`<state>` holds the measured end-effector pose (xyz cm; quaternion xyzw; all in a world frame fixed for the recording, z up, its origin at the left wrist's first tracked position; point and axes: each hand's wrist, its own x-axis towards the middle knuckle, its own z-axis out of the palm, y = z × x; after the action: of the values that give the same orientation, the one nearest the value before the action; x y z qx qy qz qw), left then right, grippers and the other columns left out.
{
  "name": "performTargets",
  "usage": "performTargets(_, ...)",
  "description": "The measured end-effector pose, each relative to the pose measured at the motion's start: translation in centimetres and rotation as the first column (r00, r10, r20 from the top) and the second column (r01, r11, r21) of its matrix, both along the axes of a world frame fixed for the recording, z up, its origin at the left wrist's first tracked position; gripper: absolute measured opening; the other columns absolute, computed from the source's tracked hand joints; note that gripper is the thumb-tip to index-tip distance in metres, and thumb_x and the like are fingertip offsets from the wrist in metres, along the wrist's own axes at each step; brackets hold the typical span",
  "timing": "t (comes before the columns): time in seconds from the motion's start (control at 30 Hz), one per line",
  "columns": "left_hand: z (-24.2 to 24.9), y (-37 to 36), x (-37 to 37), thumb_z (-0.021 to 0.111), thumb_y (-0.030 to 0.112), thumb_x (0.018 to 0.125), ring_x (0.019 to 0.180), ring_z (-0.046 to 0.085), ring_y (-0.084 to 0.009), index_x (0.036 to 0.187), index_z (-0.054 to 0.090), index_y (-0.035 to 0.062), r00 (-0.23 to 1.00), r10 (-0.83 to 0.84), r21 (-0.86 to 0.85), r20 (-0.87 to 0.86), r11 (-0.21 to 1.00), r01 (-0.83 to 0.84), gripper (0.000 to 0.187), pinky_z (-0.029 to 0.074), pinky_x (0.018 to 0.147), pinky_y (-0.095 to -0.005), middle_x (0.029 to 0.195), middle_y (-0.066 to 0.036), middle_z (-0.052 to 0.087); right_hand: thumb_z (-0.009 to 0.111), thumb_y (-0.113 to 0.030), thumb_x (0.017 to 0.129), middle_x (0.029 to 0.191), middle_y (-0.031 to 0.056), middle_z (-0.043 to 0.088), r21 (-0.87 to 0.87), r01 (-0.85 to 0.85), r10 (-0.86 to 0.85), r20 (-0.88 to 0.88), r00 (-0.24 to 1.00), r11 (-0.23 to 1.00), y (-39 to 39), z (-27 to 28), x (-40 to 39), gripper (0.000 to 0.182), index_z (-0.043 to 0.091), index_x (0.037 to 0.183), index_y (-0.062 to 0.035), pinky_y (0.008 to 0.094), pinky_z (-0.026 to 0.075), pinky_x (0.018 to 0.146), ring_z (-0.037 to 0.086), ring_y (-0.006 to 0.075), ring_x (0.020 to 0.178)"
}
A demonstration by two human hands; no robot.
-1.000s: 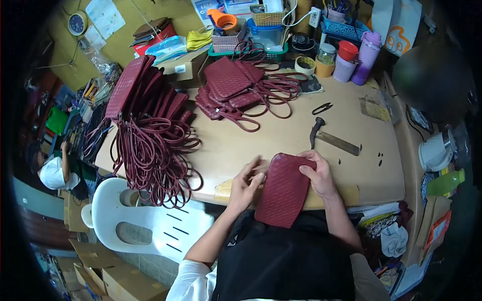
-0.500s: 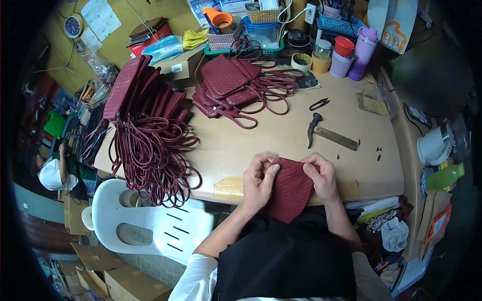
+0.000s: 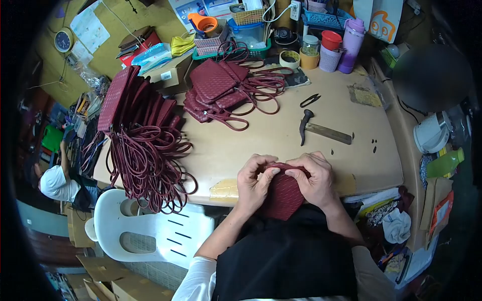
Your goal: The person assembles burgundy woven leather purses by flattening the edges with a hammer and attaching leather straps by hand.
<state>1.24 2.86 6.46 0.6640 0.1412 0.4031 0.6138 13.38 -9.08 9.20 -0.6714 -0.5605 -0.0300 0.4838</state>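
Observation:
At the table's front edge, my left hand [image 3: 255, 181] and my right hand [image 3: 312, 179] pinch the top edge of a dark red woven-pattern pouch [image 3: 282, 198], thumbs toward me. The pouch hangs down against the black apron [image 3: 286, 256]. Beyond my hands lie a hammer [image 3: 326, 132] with a wooden handle and small black snips [image 3: 310, 101]. A pile of similar red pouches [image 3: 216, 83] with thin straps is at the back. To the left stands a bigger row of them [image 3: 118, 100], its straps [image 3: 150, 160] spilling over the table edge.
A white plastic chair [image 3: 165, 231] is at the left front. Tape [image 3: 289, 59], jars, a red-lidded cup and a purple bottle [image 3: 351, 47] line the table's back. A person in a white shirt [image 3: 59, 183] is at the far left. Cardboard boxes [image 3: 135, 286] lie on the floor.
My right hand has moved inward along the pouch's top edge, nearer my left hand. The edge now looks more folded between them. The view has shifted slightly.

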Motion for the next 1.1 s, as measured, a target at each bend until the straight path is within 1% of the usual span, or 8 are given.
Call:
performTargets(0.33, 0.9, -1.0, -0.4, 0.068, 0.002, 0.088, 0.078, 0.056, -0.0078, 0.095, 0.066, -0.0039, 0.988, -0.137, -0.289, 0.069, 0.945, 0.151, 0.01, 0.046, 0.072, -0.0213, 0.081, -0.002, 0.059, 0.072, -0.015, 0.08, 0.081, 0.0008, 0.064, 0.053, 0.092, -0.095, 0.072, 0.993, 0.994, -0.1, 0.6, -0.8, 0.016, 0.064, 0.093, -0.0103, 0.0349, 0.04, 0.079, 0.061, 0.0195, 0.074)
performTargets(0.6, 0.7, -0.8, -0.8, 0.073, 0.002, 0.081, 0.071, 0.055, -0.0139, 0.088, 0.068, -0.0025, 0.997, -0.047, 0.164, -0.06, 0.985, 0.056, 0.009, 0.045, 0.067, -0.0257, 0.077, -0.007, 0.059, 0.071, -0.015, 0.081, 0.077, 0.0019, 0.061, 0.029, 0.088, -0.092, 0.184, 0.979, 0.996, -0.5, 2.3, -0.2, 0.012, 0.063, 0.088, -0.0095, 0.0348, 0.039, 0.078, 0.059, 0.0199, 0.075)
performTargets(0.73, 0.2, -0.7, -0.9, 0.074, 0.002, 0.079, 0.069, 0.056, -0.0159, 0.086, 0.068, -0.0022, 1.0, -0.021, 0.289, 0.006, 0.957, 0.018, 0.011, 0.045, 0.064, -0.0265, 0.075, -0.008, 0.058, 0.068, -0.011, 0.083, 0.073, 0.004, 0.059, -0.086, -0.115, 0.104, -0.122, 0.987, 0.99, -0.9, 1.9, 0.0, 0.008, 0.061, 0.085, -0.0072, 0.0351, 0.04, 0.077, 0.058, 0.0211, 0.071)
performTargets(0.8, 0.3, -0.1, -0.5, 0.075, 0.002, 0.078, 0.066, 0.056, -0.0185, 0.084, 0.067, -0.0014, 0.988, -0.14, 0.095, -0.065, 0.985, 0.146, 0.011, 0.045, 0.062, -0.0284, 0.073, -0.009, 0.058, 0.067, -0.01, 0.083, 0.072, 0.0046, 0.059, -0.096, -0.173, 0.145, -0.246, 0.958, 0.98, -0.7, 1.0, 0.2, 0.008, 0.061, 0.084, -0.0063, 0.0349, 0.041, 0.076, 0.058, 0.0208, 0.069)
performTargets(0.87, 1.2, -0.9, -1.2, 0.075, 0.002, 0.078, 0.066, 0.057, -0.0185, 0.083, 0.067, -0.0013, 0.993, -0.085, 0.248, -0.079, 0.963, 0.102, 0.011, 0.045, 0.062, -0.0285, 0.072, -0.009, 0.058, 0.068, -0.006, 0.082, 0.07, 0.0059, 0.058, 0.006, -0.25, 0.169, -0.752, 0.638, 0.968, -0.2, -0.8, 0.7, 0.009, 0.06, 0.082, -0.0041, 0.0323, 0.043, 0.069, 0.056, 0.0183, 0.064)
performTargets(0.9, 1.5, -1.2, -1.4, 0.075, 0.003, 0.078, 0.066, 0.057, -0.0186, 0.082, 0.066, -0.0011, 0.996, -0.026, 0.392, -0.081, 0.918, 0.055, 0.011, 0.046, 0.062, -0.0286, 0.072, -0.009, 0.058, 0.068, -0.006, 0.082, 0.07, 0.0059, 0.058, 0.003, -0.25, 0.167, -0.75, 0.64, 0.968, -0.2, -0.5, 0.5, 0.009, 0.06, 0.082, -0.0041, 0.0323, 0.043, 0.069, 0.056, 0.0183, 0.064)
performTargets(1.03, -0.5, 0.5, -1.0, 0.072, 0.002, 0.083, 0.072, 0.057, -0.0118, 0.086, 0.066, -0.0009, 0.975, -0.221, -0.066, -0.032, 0.974, 0.219, 0.008, 0.044, 0.066, -0.0254, 0.08, -0.006, 0.061, 0.069, -0.004, 0.085, 0.074, 0.0017, 0.06, -0.032, -0.15, 0.125, -0.396, 0.91, 0.988, -0.4, -0.4, -0.7, 0.01, 0.06, 0.083, -0.001, 0.0232, 0.046, 0.063, 0.055, 0.0071, 0.069)
performTargets(1.1, -0.8, 0.5, -1.5, 0.071, 0.002, 0.084, 0.073, 0.056, -0.0106, 0.088, 0.066, -0.0009, 0.975, -0.218, -0.083, -0.039, 0.973, 0.214, 0.007, 0.045, 0.067, -0.0246, 0.083, -0.006, 0.061, 0.07, -0.005, 0.084, 0.076, 0.0023, 0.062, 0.06, -0.22, 0.183, -0.778, 0.601, 0.974, -0.2, -1.4, -0.2, 0.009, 0.062, 0.085, -0.0015, 0.0225, 0.047, 0.067, 0.057, 0.0065, 0.072)
